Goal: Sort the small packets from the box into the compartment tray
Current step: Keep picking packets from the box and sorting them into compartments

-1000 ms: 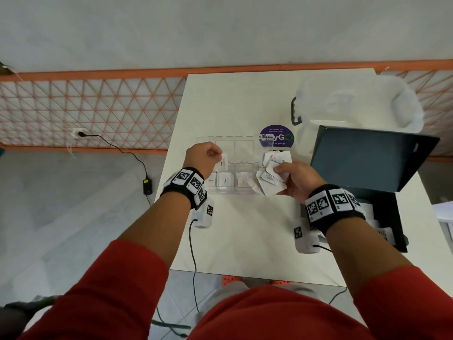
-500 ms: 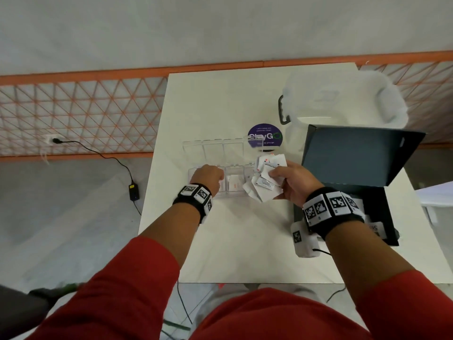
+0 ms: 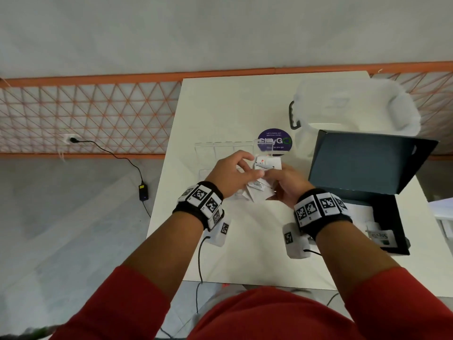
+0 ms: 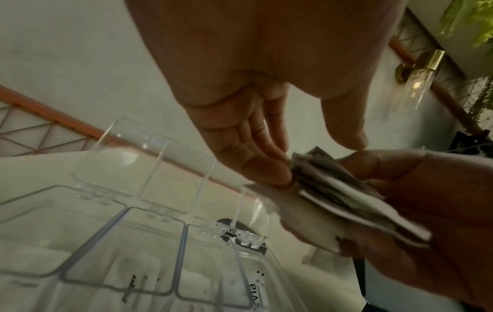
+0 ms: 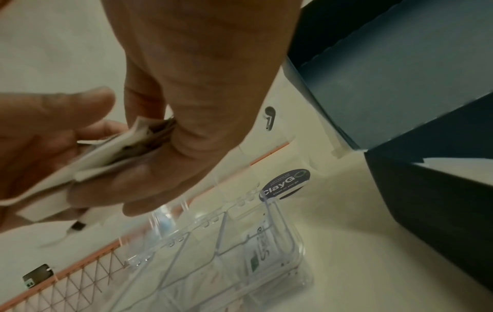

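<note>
Our left hand [image 3: 230, 173] has left the tray [image 4: 128, 249] to pinch the packets [image 3: 266, 168] our right hand [image 3: 285, 185] grips; box [image 3: 375, 168] close right.

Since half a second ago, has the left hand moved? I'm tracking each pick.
Yes. The left hand has left the tray's near-left compartments and gone right toward the purple sticker, meeting the packets held in the right hand.
</note>
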Tool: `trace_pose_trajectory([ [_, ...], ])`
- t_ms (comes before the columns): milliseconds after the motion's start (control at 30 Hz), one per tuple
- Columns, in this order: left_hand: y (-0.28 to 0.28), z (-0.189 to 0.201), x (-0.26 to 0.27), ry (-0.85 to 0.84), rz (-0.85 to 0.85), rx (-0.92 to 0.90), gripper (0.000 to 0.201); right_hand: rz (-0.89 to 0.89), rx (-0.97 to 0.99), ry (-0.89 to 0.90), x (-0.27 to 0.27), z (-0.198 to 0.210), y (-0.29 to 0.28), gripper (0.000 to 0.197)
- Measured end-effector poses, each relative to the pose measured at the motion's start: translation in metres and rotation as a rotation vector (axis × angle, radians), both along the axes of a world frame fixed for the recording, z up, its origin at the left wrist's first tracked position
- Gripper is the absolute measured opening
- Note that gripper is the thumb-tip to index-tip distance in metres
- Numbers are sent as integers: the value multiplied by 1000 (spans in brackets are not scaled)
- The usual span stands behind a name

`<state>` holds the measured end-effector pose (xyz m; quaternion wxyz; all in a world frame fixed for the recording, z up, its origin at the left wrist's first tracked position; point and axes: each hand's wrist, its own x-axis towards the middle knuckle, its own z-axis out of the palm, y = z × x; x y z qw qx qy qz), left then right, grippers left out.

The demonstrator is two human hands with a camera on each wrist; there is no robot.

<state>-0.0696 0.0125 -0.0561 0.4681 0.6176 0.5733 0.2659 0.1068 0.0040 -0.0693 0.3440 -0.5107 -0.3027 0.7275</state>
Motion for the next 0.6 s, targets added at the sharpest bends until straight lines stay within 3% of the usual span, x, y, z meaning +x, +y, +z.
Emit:
trace_pose_trajectory([
  [100,-1,-1,1,24,41,22,44,-10,2,25,-4,-2,-1,32],
  [433,5,3,5,-87,113,9,31,-89,39,64,2,-6,-3,37],
  [600,5,4,13,-54,73,54,21,-105,114,30,-1,-6,-2,43],
])
